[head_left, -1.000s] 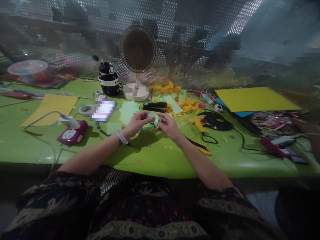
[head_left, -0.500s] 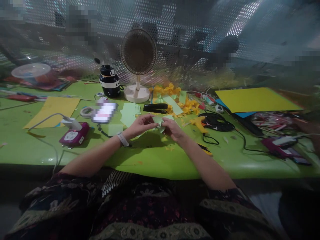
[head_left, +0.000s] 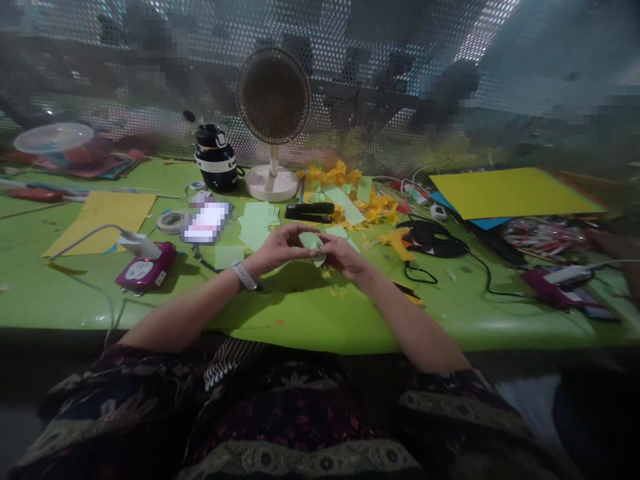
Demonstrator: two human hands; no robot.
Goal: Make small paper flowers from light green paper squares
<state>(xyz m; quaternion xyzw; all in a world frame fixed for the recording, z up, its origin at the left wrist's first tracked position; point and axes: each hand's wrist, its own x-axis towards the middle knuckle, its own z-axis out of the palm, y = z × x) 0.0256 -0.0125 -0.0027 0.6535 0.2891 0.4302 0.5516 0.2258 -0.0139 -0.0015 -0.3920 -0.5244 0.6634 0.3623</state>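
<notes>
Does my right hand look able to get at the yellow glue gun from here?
Probably yes: the yellow glue gun lies just right of your right hand with nothing tall between, though that hand is holding pale green paper.

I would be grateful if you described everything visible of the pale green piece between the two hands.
The pale green piece looks like thin, matt paper, small and bent or folded rather than flat. Fingers cover part of it, so its full outline cannot be told. The left hand and the right hand hold it from either side, nearer the person than the black stapler.
</notes>
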